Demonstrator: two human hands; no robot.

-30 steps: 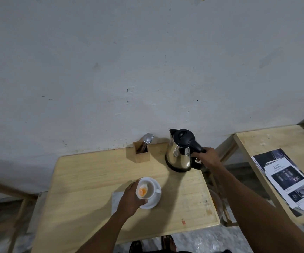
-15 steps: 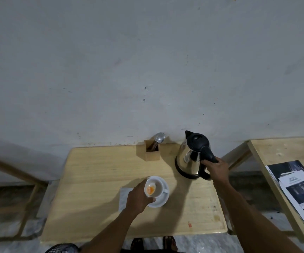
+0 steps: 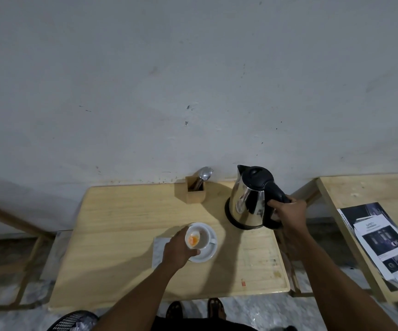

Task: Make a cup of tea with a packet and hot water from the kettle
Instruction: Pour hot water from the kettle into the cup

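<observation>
A white cup (image 3: 201, 237) stands on a white saucer (image 3: 208, 254) near the middle of the wooden table (image 3: 121, 235). Something orange and white lies inside the cup, against its left wall. My left hand (image 3: 177, 250) grips the cup's left rim and side. A steel kettle (image 3: 249, 199) with a black lid and handle sits on its black base at the back right of the table. My right hand (image 3: 288, 211) is wrapped around the kettle's handle.
A small wooden holder (image 3: 194, 193) with a metal spoon (image 3: 204, 174) stands against the wall, left of the kettle. A pale napkin (image 3: 158, 252) lies under my left hand. A second table with printed leaflets (image 3: 381, 242) is at the right. A dark basket (image 3: 74, 321) sits below.
The view has shifted, so the table sits lower and further right in frame. My right hand has closed more firmly on the kettle handle. The left hand stays on the cup.
</observation>
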